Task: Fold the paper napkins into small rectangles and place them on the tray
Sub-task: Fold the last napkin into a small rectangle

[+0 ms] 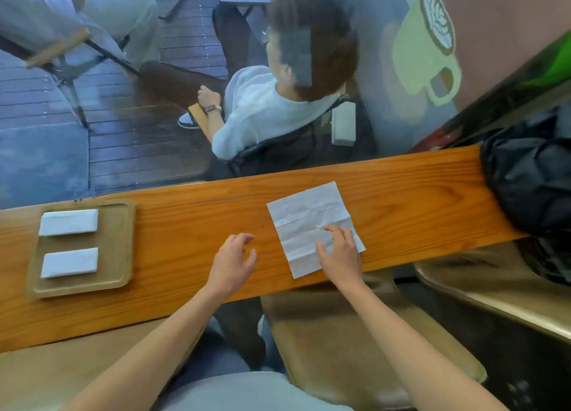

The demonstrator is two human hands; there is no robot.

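Note:
An unfolded white paper napkin [309, 219] lies flat and creased on the wooden counter [185, 225]. My right hand [338, 253] rests on its near right corner with fingers spread, holding nothing. A little left of the napkin hovers my left hand [234, 262], fingers apart and empty, just above the wood. At the far left sits a brown tray [123, 243]. Two folded napkin rectangles lie on it, one at the back [68, 222] and one nearer me [70, 262].
A black bag [528, 182] sits on the counter's right end. Beyond the glass in front, a person sits on a chair with their back to me. Brown stool seats [355, 333] stand below the counter's near edge.

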